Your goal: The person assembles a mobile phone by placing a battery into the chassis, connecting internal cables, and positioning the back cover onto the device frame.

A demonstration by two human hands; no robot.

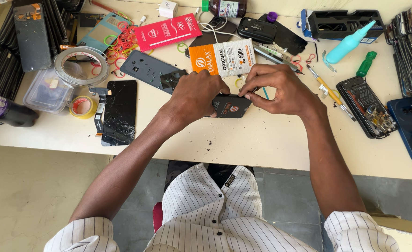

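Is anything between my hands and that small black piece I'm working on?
Nothing visible. The left hand grips the black piece from its left side, and the right hand pinches its top right edge. Both touch it directly. The orange and white packet lies just behind, not between.

— What's lying along the left of the workbench (262,144)?
— A cracked phone screen (119,111) is lying flat, a yellow tape roll (83,107) is sitting just beside it, and a clear plastic box (47,91) is resting behind.
— And to the right?
— A teal squeeze bottle (349,43) is lying tilted, with a green-handled screwdriver (366,64) near it and an opened phone (366,107) showing its insides.
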